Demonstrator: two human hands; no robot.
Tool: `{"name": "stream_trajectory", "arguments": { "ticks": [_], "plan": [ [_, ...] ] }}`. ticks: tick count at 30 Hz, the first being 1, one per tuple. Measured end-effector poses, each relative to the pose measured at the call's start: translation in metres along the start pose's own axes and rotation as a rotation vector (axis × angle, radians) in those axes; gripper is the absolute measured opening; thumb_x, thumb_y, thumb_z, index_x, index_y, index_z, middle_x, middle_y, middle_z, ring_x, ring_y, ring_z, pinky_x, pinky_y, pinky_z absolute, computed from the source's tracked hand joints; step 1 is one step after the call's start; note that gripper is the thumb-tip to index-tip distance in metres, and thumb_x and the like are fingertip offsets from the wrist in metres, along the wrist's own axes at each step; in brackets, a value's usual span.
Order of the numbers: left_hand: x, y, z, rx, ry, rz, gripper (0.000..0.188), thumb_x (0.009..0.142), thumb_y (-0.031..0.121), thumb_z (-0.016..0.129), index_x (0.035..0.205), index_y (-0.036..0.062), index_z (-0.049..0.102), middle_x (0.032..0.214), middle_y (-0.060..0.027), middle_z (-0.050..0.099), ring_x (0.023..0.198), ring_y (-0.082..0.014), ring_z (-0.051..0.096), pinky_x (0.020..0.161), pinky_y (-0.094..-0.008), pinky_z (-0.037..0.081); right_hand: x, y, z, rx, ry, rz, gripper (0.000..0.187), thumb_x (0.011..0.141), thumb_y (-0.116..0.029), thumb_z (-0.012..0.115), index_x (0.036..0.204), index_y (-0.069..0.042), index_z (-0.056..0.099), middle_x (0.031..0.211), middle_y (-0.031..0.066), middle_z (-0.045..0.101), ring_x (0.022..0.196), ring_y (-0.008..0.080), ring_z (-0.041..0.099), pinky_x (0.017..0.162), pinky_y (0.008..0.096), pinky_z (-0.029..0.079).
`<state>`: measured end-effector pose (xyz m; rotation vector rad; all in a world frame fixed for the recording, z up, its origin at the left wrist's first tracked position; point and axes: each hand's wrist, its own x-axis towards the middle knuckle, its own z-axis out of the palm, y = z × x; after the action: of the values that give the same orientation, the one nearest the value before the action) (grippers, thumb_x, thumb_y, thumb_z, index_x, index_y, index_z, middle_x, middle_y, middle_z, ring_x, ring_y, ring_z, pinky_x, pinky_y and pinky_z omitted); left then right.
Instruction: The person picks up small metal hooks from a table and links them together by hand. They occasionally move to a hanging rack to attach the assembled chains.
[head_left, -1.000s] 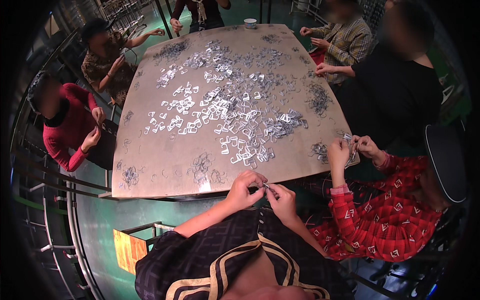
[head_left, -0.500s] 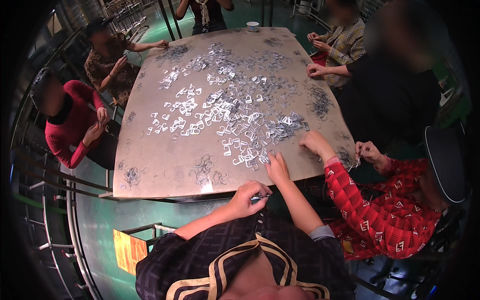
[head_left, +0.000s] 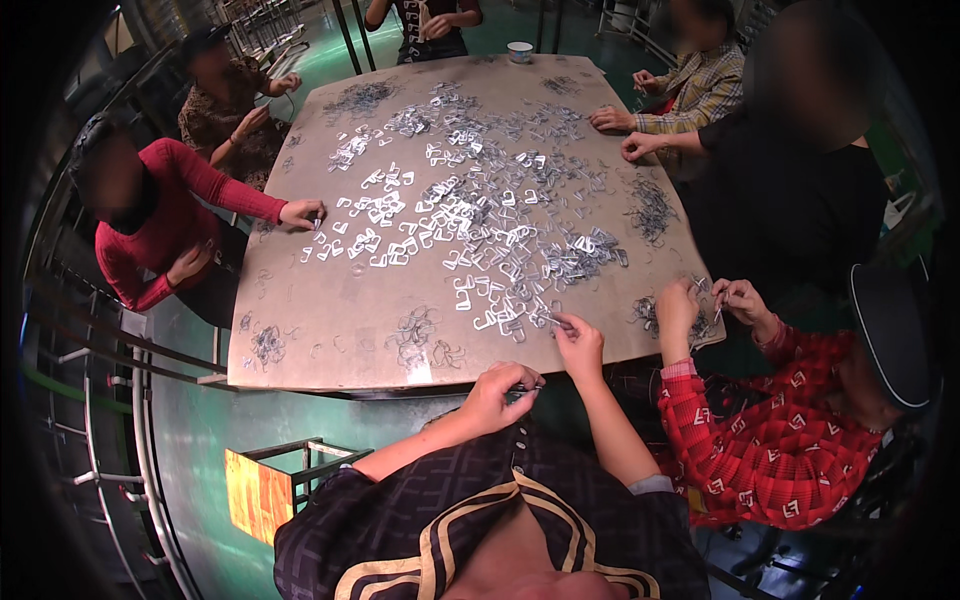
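Observation:
My left hand is closed in front of my chest, just off the table's near edge. Between its thumb and curled fingers are small metal pieces, mostly hidden by the fingers. Over the near part of the table, my right hand pinches a silvery metal hook at the edge of a wide spread of similar metal hooks. A small heap of thin dark wire pieces lies on the tabletop to the left of my hands.
A co-worker in a red patterned jacket sits close on my right, hands near the table corner. Across the left side, a person in a red sweater reaches onto the table. Other people sit around it. A wooden-topped stool stands left of me.
My right hand has drawn back slightly to the right from the spread with a hook in its fingers. The left-side co-worker's hand has reached onto the table. My left hand stays nearly in place.

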<state>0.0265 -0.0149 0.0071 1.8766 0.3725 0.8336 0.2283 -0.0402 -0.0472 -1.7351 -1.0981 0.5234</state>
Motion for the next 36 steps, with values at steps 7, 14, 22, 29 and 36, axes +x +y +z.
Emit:
{"name": "stream_trajectory", "arguments": {
  "ticks": [7,14,22,29,36],
  "plan": [
    [0.012,-0.006,0.01,0.058,0.067,-0.06,0.014,0.075,0.0,0.068,0.086,0.0013,0.059,0.088,-0.0117,0.067,0.083,-0.0266,0.064,0.075,-0.035,0.049,-0.049,-0.059,-0.021,0.454,-0.019,0.086,0.021,0.084,0.002,0.066,0.104,0.006,0.064,0.087,0.0084,0.067,0.076,0.0107,0.066,0.067,0.0238,0.054],
    [0.01,-0.01,0.018,0.163,0.033,0.005,0.016,0.072,0.002,0.071,0.085,0.0022,0.061,0.079,-0.0118,0.063,0.077,-0.0299,0.061,0.071,-0.0367,0.047,-0.064,-0.075,-0.026,0.18,0.092,-0.012,0.018,0.081,0.001,0.067,0.099,0.004,0.066,0.084,0.0126,0.07,0.072,0.0142,0.068,0.064,0.0257,0.054],
    [0.014,-0.018,-0.001,0.165,-0.094,0.074,0.012,0.075,0.004,0.072,0.086,0.0028,0.066,0.084,-0.011,0.067,0.079,-0.0288,0.064,0.073,-0.0366,0.049,-0.07,-0.078,-0.026,0.088,0.095,-0.088,0.015,0.081,0.002,0.066,0.096,0.003,0.067,0.084,0.0123,0.069,0.071,0.0176,0.069,0.063,0.0269,0.054],
    [0.054,-0.12,-0.097,0.841,0.193,-0.262,0.011,0.081,0.011,0.064,0.088,0.0047,0.071,0.084,-0.0158,0.068,0.08,-0.0341,0.065,0.071,-0.0412,0.053,-0.08,-0.078,-0.034,0.089,0.132,-0.082,0.015,0.08,0.004,0.066,0.095,0.003,0.067,0.084,0.0119,0.068,0.07,0.0178,0.068,0.063,0.0266,0.053],
    [0.082,-0.186,-0.113,1.228,-0.019,-0.166,0.011,0.079,0.008,0.055,0.074,0.004,0.063,0.077,-0.0145,0.066,0.075,-0.029,0.064,0.066,-0.0398,0.052,-0.083,-0.079,-0.035,0.055,0.107,-0.115,0.016,0.08,0.005,0.066,0.096,0.003,0.067,0.083,0.0119,0.067,0.069,0.0177,0.067,0.062,0.0267,0.053]
  ]
}}
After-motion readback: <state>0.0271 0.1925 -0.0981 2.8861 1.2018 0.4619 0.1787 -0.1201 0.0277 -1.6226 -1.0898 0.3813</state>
